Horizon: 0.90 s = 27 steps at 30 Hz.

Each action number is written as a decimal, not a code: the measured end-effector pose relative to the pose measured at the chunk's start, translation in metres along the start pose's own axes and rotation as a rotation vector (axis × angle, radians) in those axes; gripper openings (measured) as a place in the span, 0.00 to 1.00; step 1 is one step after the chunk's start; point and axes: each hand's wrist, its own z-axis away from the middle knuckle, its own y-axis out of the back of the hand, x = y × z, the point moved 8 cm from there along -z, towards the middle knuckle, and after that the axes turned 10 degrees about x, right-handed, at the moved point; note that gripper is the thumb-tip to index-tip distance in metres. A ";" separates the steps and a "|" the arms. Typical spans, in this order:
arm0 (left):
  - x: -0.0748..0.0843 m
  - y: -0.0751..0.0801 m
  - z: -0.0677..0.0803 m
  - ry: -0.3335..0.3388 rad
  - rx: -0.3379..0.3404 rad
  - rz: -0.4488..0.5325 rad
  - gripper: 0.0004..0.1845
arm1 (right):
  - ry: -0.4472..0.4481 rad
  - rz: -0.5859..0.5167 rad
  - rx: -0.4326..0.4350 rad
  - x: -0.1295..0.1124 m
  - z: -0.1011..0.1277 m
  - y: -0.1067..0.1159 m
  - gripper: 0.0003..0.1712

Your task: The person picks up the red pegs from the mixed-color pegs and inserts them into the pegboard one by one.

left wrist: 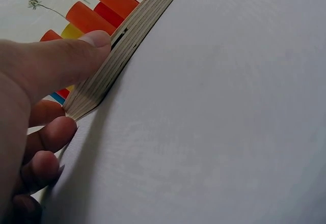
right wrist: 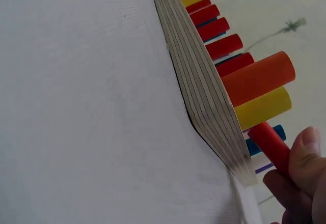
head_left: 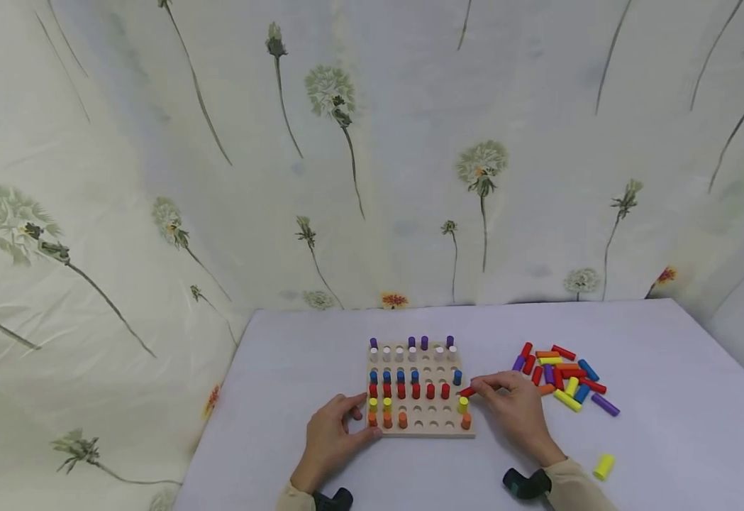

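White tabletop (head_left: 282, 369); pale layered-wood pegboard (head_left: 424, 403); slim, cylindrical red peg (right wrist: 273, 146).

A pale grey-white backdrop sheet (head_left: 397, 177) spans the upper frame and continues down both sides. Its printed pattern consists of grey-green dandelion seed heads (head_left: 330, 91) on thin dark stems, with orange-red flowers (head_left: 394, 300) near its lower margin. The flat, pale lavender worktop (head_left: 295, 355) occupies the lower frame; its side edges diverge toward the lower corners. Lighting is soft and diffuse.
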 end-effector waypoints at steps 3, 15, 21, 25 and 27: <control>0.001 0.000 0.002 0.006 0.005 -0.011 0.35 | -0.024 -0.006 -0.074 0.008 0.001 -0.008 0.12; 0.006 0.002 -0.002 -0.029 0.008 -0.025 0.34 | 0.178 0.082 -0.002 -0.029 0.001 -0.005 0.10; 0.004 0.000 -0.002 -0.002 -0.005 -0.016 0.35 | 0.340 0.078 0.062 -0.060 0.005 -0.008 0.10; 0.002 -0.002 0.000 0.004 -0.006 -0.018 0.35 | 0.338 0.054 0.056 -0.062 0.005 -0.013 0.08; 0.001 -0.002 0.000 0.003 -0.006 -0.020 0.35 | 0.314 0.053 0.043 -0.059 0.004 -0.015 0.07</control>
